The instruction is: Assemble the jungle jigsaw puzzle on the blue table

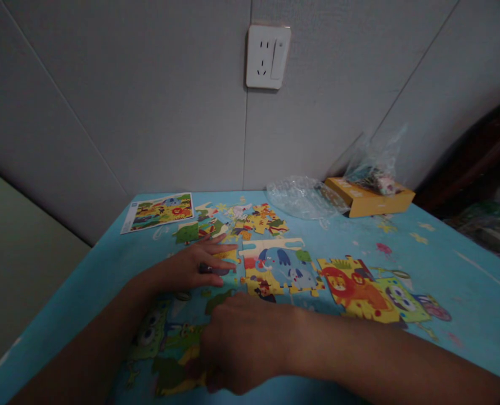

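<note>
My left hand point(197, 264) lies flat on the blue table cover point(444, 264), fingers stretched out and pressing a yellow puzzle piece point(228, 256) at the left edge of a joined elephant section point(281, 270). My right hand point(241, 343) reaches across to the near left with its fingers curled down onto dark green puzzle pieces point(169, 360); what the fingers hold is hidden. A joined lion section point(359, 287) lies to the right of the elephants. Several loose pieces point(250, 219) sit farther back.
A printed reference picture point(159, 212) lies at the far left. A yellow box point(370, 198) and crumpled clear plastic bags point(302, 197) stand against the wall. A white wall socket point(267, 56) is above. Dark clutter sits at the right edge.
</note>
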{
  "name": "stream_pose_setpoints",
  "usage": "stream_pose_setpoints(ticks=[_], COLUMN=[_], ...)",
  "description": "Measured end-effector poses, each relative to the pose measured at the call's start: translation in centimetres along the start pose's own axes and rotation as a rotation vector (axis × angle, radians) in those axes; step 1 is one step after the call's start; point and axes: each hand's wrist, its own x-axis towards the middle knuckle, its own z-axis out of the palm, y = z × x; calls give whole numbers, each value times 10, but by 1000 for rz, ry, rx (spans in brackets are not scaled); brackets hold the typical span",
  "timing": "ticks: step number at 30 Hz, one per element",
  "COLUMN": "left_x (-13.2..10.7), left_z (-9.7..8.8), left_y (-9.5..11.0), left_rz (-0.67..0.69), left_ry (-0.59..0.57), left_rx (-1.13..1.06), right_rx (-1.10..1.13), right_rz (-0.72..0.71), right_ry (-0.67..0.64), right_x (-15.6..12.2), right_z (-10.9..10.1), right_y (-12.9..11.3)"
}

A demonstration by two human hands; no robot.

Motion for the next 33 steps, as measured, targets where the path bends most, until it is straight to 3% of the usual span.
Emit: stream_pose_setpoints(ticks=[13,18,19,21,24,26,27,30,33], left_x=[-1,-1,-1,-1,-1,-1,-1,-2,-2], left_z=[5,6,7,7,6,6,6,6,5], left_y=[-10,-13,-12,-11,-10,-11,-11,-10,-10], left_rz=[-33,-15,-1,29,2,-33,-41,-41,-32], left_ry=[101,110,108,105,115,118,115,116,120], left_rx=[-45,-36,-38,-51,-47,-35,-35,-49,-57], right_rx=[-33,-1,32,35,-115,-167,-158,-135,-85], right_rz=[17,14,22,61,382,555,575,541,537], right_ry=[19,-61,-24,243,605,605,566,541,602], right_x=[2,-9,-13,-21,-29,-31,-30,-29,-29], right_z=[3,-20,-27,-41,-48,-43,-39,-29,-27], right_y=[-4,1,8,32,82,115,129,154,161])
